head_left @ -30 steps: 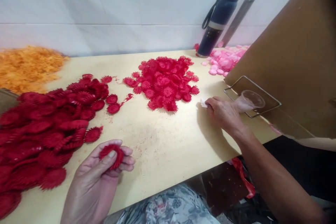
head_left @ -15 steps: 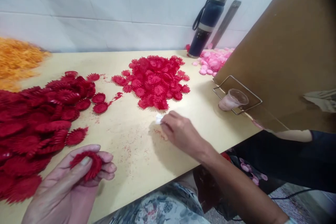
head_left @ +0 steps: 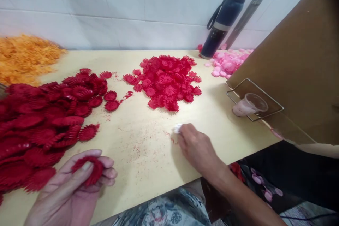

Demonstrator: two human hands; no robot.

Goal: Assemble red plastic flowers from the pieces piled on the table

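Note:
My left hand (head_left: pixel 71 187), low at the left, holds a round red fringed piece (head_left: pixel 91 171) with the thumb pressed on its middle. My right hand (head_left: pixel 197 144) is closed on a small white object (head_left: pixel 177 128) above the table, right of centre; blur hides what it is. Beyond that hand lies a heap of red fringed discs (head_left: pixel 169 81). A larger heap of darker red pieces (head_left: pixel 34 130) spreads over the left side, close to my left hand. Fine red bits are scattered on the pale table (head_left: pixel 143 180) between my hands.
Orange shreds (head_left: pixel 23 60) are piled at the back left. A dark blue flask (head_left: pixel 225 21) stands by the wall near pink pieces (head_left: pixel 229 63). At the right, a plastic cup (head_left: pixel 250 105) sits in a wire frame (head_left: pixel 267 114) beside a large brown board (head_left: pixel 299 60).
The view has swung left, so the heaps and flask appear farther right. My right hand, still pinching the white object, is a little nearer the table's front edge. My left hand keeps its hold.

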